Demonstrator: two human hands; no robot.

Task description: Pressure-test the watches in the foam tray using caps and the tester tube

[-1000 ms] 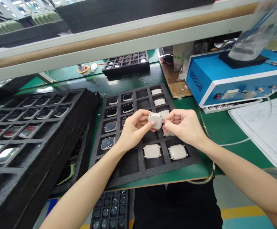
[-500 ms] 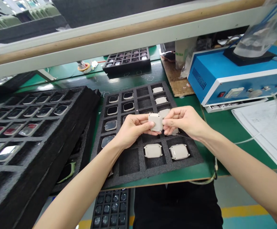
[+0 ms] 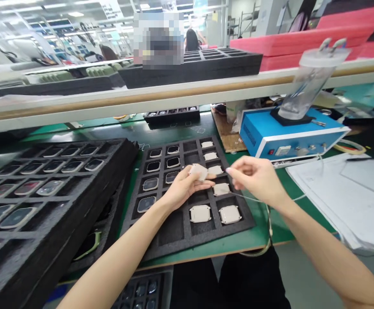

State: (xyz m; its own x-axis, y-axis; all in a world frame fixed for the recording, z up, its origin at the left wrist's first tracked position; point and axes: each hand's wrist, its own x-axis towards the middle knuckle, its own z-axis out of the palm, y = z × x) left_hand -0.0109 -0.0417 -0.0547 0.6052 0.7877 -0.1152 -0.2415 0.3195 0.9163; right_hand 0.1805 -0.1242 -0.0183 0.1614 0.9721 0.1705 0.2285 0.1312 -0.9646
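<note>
My left hand [image 3: 185, 189] holds a beige smartwatch case [image 3: 198, 172] above the middle of a black foam tray [image 3: 170, 236]. To its right, apart from the case, hovers my right hand [image 3: 254, 176], fingers curled together; whatever may be in them is too blurred to make out. Beige cases lie back up in the tray's right-hand pockets, among them a case [image 3: 230, 214] at the near corner. Dark-screened watch faces [image 3: 150, 184] fill pockets on the left. A thin clear tube [image 3: 249, 198] passes behind my right hand.
Stacked foam trays [image 3: 61, 201] with watches stand at the left. A blue machine [image 3: 290, 133] carrying a clear cylinder [image 3: 306, 90] stands at the back right, near papers [image 3: 338, 189]. A shelf rail [image 3: 174, 98] crosses above the bench; people are beyond it.
My right hand has left the watch case and moved to the right. My left hand still holds the case, now tilted. The camera view has risen, showing the room beyond the shelf.
</note>
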